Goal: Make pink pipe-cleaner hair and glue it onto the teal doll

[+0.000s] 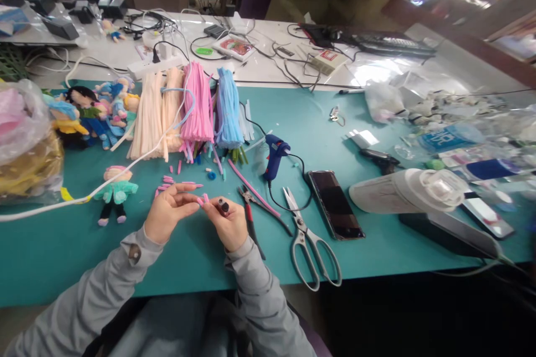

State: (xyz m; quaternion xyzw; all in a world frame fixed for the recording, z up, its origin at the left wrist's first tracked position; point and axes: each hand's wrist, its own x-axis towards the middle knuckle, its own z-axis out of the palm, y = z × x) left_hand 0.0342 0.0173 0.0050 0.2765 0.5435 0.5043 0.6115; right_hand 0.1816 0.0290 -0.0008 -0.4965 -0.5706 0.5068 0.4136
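My left hand [171, 211] pinches a short pink chenille stem piece [200, 201] between thumb and fingertips. My right hand [229, 224] meets it there, its fingertips closed at another short pink piece [206, 197]. A dark pen-like tube [225, 207] with a round end also sits in my right hand; its kind is unclear. Several cut pink pieces [166, 180] lie on the green mat just beyond my left hand. A small doll [116, 192] in a mint-green top lies left of my hands. Right of my right hand are red-handled pliers [249, 213].
Bundles of cream [148, 117], pink [197, 103] and blue chenille stems [228, 109] stand behind my hands. A blue glue gun [275, 157], scissors [307, 240], phone [336, 204] and white bottle [408, 191] lie rightward. A white cable [125, 170] crosses the left side.
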